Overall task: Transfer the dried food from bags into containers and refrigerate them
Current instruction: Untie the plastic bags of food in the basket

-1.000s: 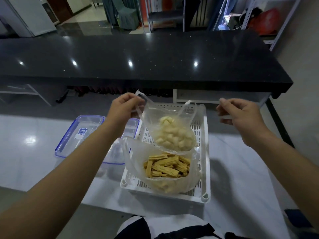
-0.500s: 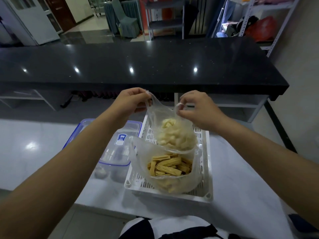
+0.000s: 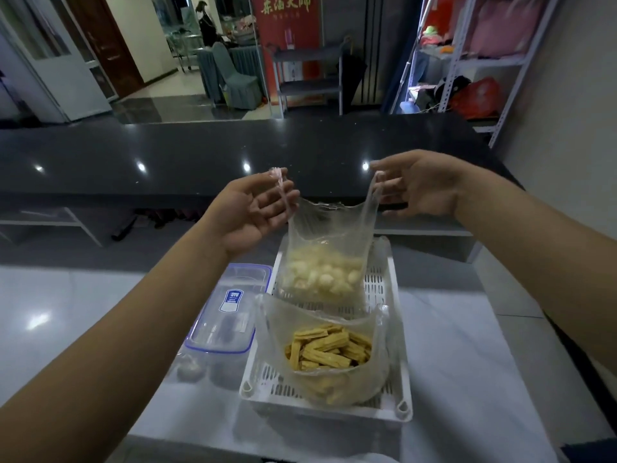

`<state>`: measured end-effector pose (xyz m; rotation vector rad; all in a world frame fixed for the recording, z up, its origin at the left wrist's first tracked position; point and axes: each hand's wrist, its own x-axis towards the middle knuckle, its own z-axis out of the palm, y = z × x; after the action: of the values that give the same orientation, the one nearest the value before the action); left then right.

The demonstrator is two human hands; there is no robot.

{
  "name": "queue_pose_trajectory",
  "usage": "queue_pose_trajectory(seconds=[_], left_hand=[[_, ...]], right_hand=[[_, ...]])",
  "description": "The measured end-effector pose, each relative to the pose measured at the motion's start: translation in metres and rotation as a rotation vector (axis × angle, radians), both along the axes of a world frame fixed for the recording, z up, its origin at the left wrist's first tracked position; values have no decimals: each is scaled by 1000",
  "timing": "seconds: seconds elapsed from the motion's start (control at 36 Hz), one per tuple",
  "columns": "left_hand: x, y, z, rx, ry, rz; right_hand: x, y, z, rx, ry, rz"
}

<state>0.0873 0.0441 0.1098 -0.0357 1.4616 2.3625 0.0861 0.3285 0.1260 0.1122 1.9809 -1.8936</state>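
A basket (image 3: 395, 389) sits on the table (image 3: 467, 379). Two bags are in it. The bag of sticks (image 3: 327, 352) is at the front. The bag of round pieces (image 3: 325, 262) is behind it. A box (image 3: 227, 315) stands just left of the basket. A long counter (image 3: 200, 162) runs behind them all.

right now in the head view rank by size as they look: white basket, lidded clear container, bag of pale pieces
1. white basket
2. lidded clear container and bag of pale pieces: these look alike, and the lifted bag is nearer the camera, so unranked.
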Motion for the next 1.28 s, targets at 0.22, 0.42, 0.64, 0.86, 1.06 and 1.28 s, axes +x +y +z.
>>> queue_pose_trajectory(seconds=[0.22,0.42,0.64,0.86,1.06,1.28], left_hand=[[-6,2,-11,66,-48,-7],[-16,23,-27,-148,-96,-57],[-17,22,-41,-369,44,-115],[2,-10,-49,-1406,819,-171],[47,-42,-77,-1606,785,-210],[107,-89,-103,-1485,512,-66]], right_hand=[[-13,1,-1,3,150,-50],[-9,5,-42,311,99,-193],[9,11,-73,396,408,-249],[48,-4,-71,957,670,-56],[86,-42,-53,854,630,106],[98,-102,-20,737,667,369]])
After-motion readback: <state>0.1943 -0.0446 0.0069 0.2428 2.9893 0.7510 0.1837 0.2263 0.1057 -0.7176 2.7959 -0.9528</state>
